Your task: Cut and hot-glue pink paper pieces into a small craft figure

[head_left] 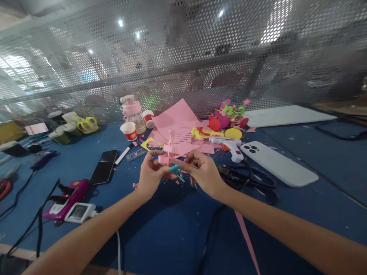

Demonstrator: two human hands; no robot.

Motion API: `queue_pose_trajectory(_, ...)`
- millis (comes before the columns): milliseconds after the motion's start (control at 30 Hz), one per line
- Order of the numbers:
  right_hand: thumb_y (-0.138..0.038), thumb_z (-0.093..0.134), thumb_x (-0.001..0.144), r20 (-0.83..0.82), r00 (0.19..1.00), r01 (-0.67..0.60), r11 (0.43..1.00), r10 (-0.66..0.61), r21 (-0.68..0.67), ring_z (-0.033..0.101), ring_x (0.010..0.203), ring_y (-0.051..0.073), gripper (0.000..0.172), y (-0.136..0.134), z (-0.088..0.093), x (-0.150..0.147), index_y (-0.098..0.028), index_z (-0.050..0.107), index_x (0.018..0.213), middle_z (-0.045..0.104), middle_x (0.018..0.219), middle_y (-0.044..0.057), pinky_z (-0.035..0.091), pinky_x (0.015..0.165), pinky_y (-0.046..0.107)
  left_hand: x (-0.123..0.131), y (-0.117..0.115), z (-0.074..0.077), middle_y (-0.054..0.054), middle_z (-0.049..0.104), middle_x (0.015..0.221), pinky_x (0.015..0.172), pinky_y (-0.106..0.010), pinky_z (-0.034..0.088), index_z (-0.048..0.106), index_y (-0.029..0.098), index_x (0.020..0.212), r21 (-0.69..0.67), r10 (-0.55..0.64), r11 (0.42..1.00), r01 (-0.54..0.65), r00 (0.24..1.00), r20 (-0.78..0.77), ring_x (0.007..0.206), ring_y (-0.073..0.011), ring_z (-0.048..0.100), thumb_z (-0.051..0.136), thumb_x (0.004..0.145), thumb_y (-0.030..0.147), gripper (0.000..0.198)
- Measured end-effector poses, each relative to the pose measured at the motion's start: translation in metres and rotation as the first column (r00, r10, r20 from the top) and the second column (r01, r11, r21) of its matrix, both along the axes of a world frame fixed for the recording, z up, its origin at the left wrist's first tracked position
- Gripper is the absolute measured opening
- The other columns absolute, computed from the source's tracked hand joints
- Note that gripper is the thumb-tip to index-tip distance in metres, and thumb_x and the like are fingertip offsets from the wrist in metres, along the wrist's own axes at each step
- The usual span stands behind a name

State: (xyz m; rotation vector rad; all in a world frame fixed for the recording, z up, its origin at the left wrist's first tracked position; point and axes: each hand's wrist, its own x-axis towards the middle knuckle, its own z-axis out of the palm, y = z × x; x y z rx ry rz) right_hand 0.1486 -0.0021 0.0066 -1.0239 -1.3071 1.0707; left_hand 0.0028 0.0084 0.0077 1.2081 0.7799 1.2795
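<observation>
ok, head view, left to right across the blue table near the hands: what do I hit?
Magenta corded tool → black phone → left hand → pink paper piece held between the hands → right hand → white glue gun → white phone, camera side up.

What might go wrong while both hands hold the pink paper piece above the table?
The pink paper piece, pinched by the left hand and right hand, may tear or bend. The teal object held by the right hand might slip, as that hand seems busy with the paper. The black scissors lie near the right forearm and could be knocked.
</observation>
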Motion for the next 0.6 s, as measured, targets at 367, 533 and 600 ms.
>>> queue_pose_trajectory(367,-0.043,0.065,0.063,0.063,0.995,0.078,0.996,-0.081,0.048,0.034,0.03,0.005,0.033,-0.0032,0.0015,-0.0025,-0.02,0.043,0.056,0.037,0.037,-0.009,0.025,0.033,0.021,0.0,-0.0011,0.0009,0.005,0.065,0.052,0.039,-0.016,0.053,0.041,0.017,0.088,-0.009,-0.004,1.0,0.004,1.0,0.004,0.041,-0.0147,0.063,0.072,0.058,0.015,0.043)
queue_pose_trajectory(533,-0.044,0.064,0.066,0.046,0.996,0.071,0.997,-0.072,0.034,0.037,0.03,0.005,0.032,-0.0048,0.0007,-0.0043,-0.02,0.043,0.058,0.038,0.038,-0.009,0.028,0.033,0.021,0.0009,-0.0013,0.0018,0.004,0.065,0.051,0.04,-0.016,0.053,0.04,0.017,0.088,-0.029,-0.006,1.0,0.006,1.0,0.002,0.04,-0.0143,0.062,0.073,0.057,0.016,0.045)
queue_pose_trajectory(600,-0.042,0.065,0.065,0.042,0.996,0.078,0.996,-0.079,0.033,0.037,0.03,0.005,0.032,-0.0053,0.0007,-0.0046,-0.02,0.043,0.058,0.038,0.038,-0.01,0.028,0.033,0.021,0.0013,-0.0018,0.0023,0.004,0.065,0.052,0.04,-0.017,0.053,0.041,0.017,0.087,-0.032,-0.003,0.999,0.003,1.0,0.0,0.04,-0.0146,0.062,0.073,0.057,0.016,0.045)
